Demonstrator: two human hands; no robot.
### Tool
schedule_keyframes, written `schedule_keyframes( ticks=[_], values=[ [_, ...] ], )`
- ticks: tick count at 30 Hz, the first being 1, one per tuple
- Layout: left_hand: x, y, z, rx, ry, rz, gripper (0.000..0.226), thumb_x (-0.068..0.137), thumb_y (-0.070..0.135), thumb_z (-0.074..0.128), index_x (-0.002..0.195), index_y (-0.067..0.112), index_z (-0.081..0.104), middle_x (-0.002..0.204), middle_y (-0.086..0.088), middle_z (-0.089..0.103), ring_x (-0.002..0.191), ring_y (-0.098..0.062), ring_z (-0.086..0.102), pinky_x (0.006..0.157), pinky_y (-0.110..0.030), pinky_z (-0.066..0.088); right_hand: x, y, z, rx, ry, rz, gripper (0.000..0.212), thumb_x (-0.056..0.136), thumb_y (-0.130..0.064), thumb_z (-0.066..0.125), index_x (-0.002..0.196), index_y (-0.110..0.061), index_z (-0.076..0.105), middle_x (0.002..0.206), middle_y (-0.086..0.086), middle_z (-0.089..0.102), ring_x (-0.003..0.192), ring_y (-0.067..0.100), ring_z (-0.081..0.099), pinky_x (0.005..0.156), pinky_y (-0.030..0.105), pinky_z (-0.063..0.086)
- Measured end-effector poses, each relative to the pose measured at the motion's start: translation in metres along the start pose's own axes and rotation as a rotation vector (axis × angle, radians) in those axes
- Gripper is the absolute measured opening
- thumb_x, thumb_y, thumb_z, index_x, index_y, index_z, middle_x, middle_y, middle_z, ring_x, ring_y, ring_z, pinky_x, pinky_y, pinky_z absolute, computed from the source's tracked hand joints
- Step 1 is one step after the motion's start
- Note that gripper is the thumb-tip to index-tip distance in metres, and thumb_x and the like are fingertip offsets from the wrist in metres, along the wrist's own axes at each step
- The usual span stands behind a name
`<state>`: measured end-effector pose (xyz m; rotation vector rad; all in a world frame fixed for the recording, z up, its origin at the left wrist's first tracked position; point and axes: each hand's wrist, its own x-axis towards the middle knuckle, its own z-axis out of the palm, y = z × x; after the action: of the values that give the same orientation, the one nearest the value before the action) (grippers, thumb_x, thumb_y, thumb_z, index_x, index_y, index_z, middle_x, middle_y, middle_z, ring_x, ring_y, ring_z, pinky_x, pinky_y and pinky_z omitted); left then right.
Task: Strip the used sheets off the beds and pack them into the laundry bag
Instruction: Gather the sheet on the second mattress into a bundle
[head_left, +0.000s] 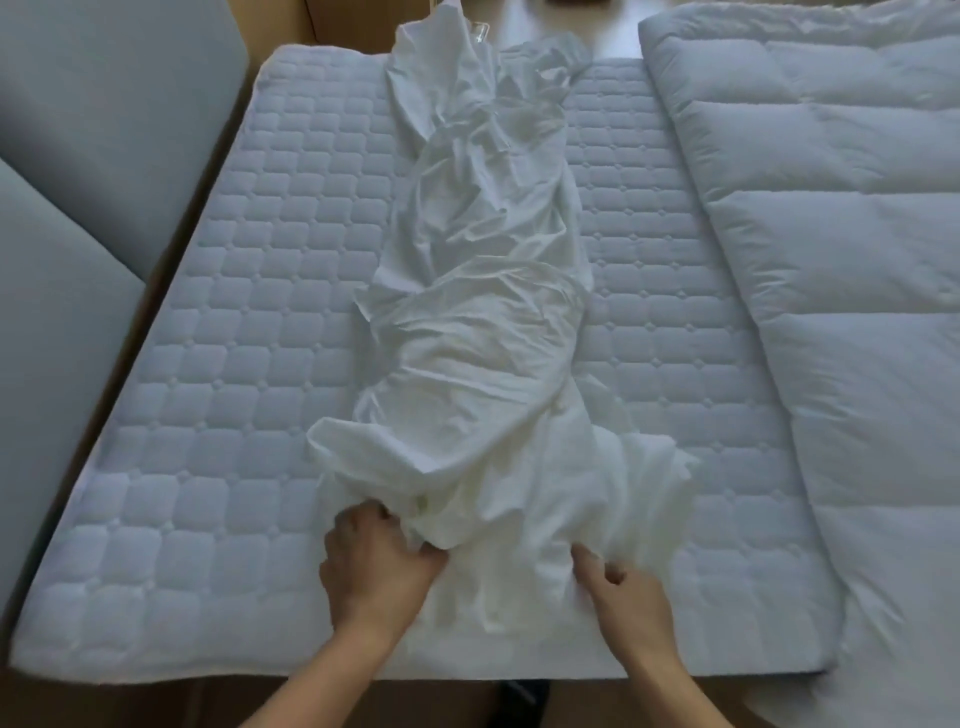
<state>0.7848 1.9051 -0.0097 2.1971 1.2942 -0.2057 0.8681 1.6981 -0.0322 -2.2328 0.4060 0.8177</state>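
Sheet (483, 291) fabric is bunched inside both hands at the near end of the bed. The fingers (363, 519) of the left hand (376, 566) are curled tight around a thick wad of white cloth, knuckles up, thumb pressed into the fold. The right hand (621, 590) sits just beside it, across a narrow fall of cloth; its fingers are bent into a looser pinch on the sheet's near edge (how much cloth they actually trap cannot be told, since the folds cover the fingertips). Both forearms come in bare from the bottom of the view.

From the hands the sheet runs away up the middle of the bed as one long, crumpled rope, wider near the hands and ragged at the far end, where it rises over the far edge. It lies on the quilted mattress pad (234, 364), which shows bare on both sides of it. To the right, a puffy white duvet (841, 234) lies lengthwise along the pad and overlaps its right edge. To the left, well apart from the sheet, stand grey upholstered cushions (78, 208), with a strip of wooden floor (171, 218) between them and the bed.
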Motion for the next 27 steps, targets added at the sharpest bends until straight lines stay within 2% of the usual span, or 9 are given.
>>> schedule_keyframes(
  ticks=[3,6,9,12,15,19,22,24,27],
  values=[
    [0.006,0.02,-0.007,-0.216,0.3,0.355,0.085,0.068,0.032,0.067,0.145,0.012,0.036,0.149,-0.019,0.036,0.139,-0.04,0.032,0.114,-0.051,0.029,0.004,-0.021,-0.011,-0.02,0.282,-0.235,0.06,0.081,-0.039,0.072,0.133,-0.019,0.048,0.133,0.007,0.055,0.119,0.025,0.051,0.103,0.048,0.044],
    [0.012,0.047,0.002,-0.18,0.268,0.513,0.075,0.083,0.054,0.037,0.154,0.028,0.034,0.165,-0.014,0.012,0.152,-0.034,0.005,0.119,-0.05,0.011,-0.007,-0.067,-0.014,-0.004,0.349,-0.563,0.082,0.079,-0.064,0.045,0.152,-0.03,0.035,0.159,0.001,0.031,0.148,0.023,0.022,0.119,0.054,0.021],
    [0.039,0.049,0.026,0.003,0.001,0.267,0.092,0.076,0.079,0.009,0.158,0.037,0.016,0.168,-0.001,-0.007,0.153,-0.026,-0.014,0.119,-0.06,0.006,0.02,-0.077,0.006,-0.314,0.052,-0.388,0.103,0.071,-0.093,0.035,0.157,-0.046,0.002,0.168,-0.006,-0.005,0.154,0.02,-0.015,0.119,0.062,0.001],
    [0.054,0.029,0.048,0.103,-0.154,0.05,0.094,0.08,0.087,0.025,0.158,0.041,-0.003,0.166,0.003,-0.021,0.15,-0.03,-0.023,0.116,-0.068,0.002,0.051,-0.045,0.019,-0.547,0.008,-0.176,0.124,0.056,-0.103,0.035,0.15,-0.048,-0.026,0.163,0.001,-0.029,0.148,0.028,-0.032,0.116,0.069,-0.003],
    [0.05,0.016,0.053,-0.039,-0.227,-0.118,0.104,0.067,0.092,0.042,0.148,0.058,-0.015,0.162,0.0,-0.031,0.149,-0.038,-0.024,0.112,-0.072,0.005,0.054,-0.03,0.027,-0.433,0.018,-0.075,0.137,0.043,-0.104,0.044,0.144,-0.052,-0.033,0.157,-0.001,-0.04,0.148,0.031,-0.032,0.114,0.073,0.009],
    [0.061,0.022,0.043,-0.293,-0.319,-0.227,0.131,0.037,0.096,0.056,0.151,0.057,0.006,0.164,-0.012,0.009,0.149,-0.04,0.016,0.12,-0.056,0.02,0.058,-0.036,0.025,-0.149,-0.072,-0.022,0.142,0.046,-0.086,0.074,0.148,-0.057,-0.019,0.164,0.007,0.003,0.15,0.036,0.017,0.115,0.055,0.028],
    [0.057,0.037,0.034,-0.752,-0.319,-0.223,0.091,0.057,0.065,0.082,0.137,0.042,0.046,0.139,0.0,0.056,0.115,-0.021,0.061,0.094,-0.04,0.054,0.058,-0.042,0.022,0.268,-0.148,-0.08,0.116,0.05,-0.061,0.093,0.144,-0.061,0.025,0.141,-0.004,0.054,0.118,0.023,0.061,0.096,0.043,0.052],
    [0.055,0.054,0.023,-0.894,-0.278,-0.135,0.052,0.08,0.039,0.078,0.126,0.033,0.055,0.119,0.006,0.066,0.088,-0.001,0.069,0.066,-0.02,0.056,0.051,-0.062,0.019,0.492,-0.168,-0.187,0.089,0.055,-0.039,0.097,0.126,-0.059,0.047,0.117,-0.015,0.067,0.099,0.011,0.068,0.083,0.037,0.059],
    [0.07,0.081,-0.005,-0.925,-0.102,0.096,0.05,0.082,0.038,0.078,0.125,0.038,0.053,0.107,0.02,0.064,0.072,0.02,0.061,0.051,-0.002,0.044,0.053,-0.101,0.007,0.58,-0.064,-0.426,0.09,0.044,-0.051,0.093,0.118,-0.07,0.046,0.117,-0.027,0.064,0.102,-0.004,0.064,0.085,0.026,0.056]
  ],
)
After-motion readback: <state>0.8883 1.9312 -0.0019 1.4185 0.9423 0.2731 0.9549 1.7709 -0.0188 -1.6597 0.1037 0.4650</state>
